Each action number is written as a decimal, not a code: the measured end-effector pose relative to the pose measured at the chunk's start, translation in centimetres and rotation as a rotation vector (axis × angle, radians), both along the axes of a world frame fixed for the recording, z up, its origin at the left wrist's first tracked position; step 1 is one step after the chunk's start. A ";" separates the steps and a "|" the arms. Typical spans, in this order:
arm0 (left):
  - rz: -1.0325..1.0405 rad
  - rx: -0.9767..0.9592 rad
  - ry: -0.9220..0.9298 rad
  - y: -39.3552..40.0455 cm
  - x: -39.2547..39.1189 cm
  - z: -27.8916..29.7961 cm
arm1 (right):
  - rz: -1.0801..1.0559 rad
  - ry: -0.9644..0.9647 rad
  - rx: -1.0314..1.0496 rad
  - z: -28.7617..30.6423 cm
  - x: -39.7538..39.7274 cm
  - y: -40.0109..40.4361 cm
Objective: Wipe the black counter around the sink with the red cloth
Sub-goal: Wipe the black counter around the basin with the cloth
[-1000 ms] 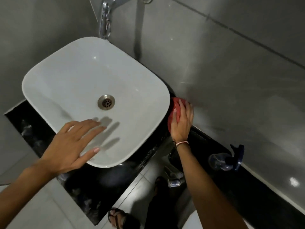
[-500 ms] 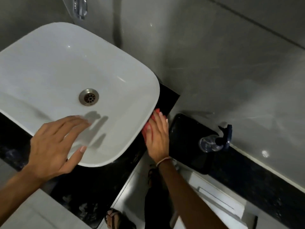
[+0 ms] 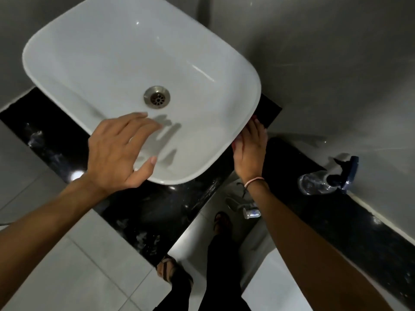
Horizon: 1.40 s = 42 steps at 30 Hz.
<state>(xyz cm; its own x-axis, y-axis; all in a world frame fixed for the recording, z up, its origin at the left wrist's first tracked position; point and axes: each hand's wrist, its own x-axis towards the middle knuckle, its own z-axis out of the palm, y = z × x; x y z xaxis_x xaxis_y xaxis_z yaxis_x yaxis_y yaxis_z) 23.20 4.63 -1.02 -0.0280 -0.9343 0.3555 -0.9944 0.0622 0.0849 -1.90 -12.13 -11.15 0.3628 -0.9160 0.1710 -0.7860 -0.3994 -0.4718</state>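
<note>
A white vessel sink stands on the black counter. My right hand lies flat against the sink's right side, pressing the red cloth onto the counter; only a thin red edge shows beside my fingers, the rest is hidden under the hand and the sink rim. My left hand hovers over the sink's front rim with fingers spread, holding nothing.
A clear spray bottle with a dark blue trigger lies on the black ledge at the right. Grey wall tiles rise behind the sink. Below are a metal pipe fitting, pale floor tiles and my sandalled feet.
My right hand has slid the red cloth from the back corner by the wall forward along the sink's right side. The cloth is now almost hidden. The left hand stays over the front rim.
</note>
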 end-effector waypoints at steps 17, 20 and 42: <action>0.185 -0.128 0.325 8.6 -9.3 1.2 | -0.128 -0.561 0.214 8.1 0.6 18.4; 0.205 0.121 0.321 11.9 -15.8 -1.8 | -0.161 -0.571 -0.037 11.2 -0.5 11.1; 0.162 0.457 -0.004 14.9 -7.4 -8.6 | -0.137 0.125 -0.150 10.6 8.0 4.1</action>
<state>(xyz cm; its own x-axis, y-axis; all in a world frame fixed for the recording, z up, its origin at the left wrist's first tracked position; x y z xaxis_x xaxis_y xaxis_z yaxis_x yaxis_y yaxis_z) 15.84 19.55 -9.58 0.1306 -0.9872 -0.0918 -0.9885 -0.1367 0.0639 6.11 -8.03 -0.54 0.2642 -0.9258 0.2703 -0.8862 -0.3436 -0.3107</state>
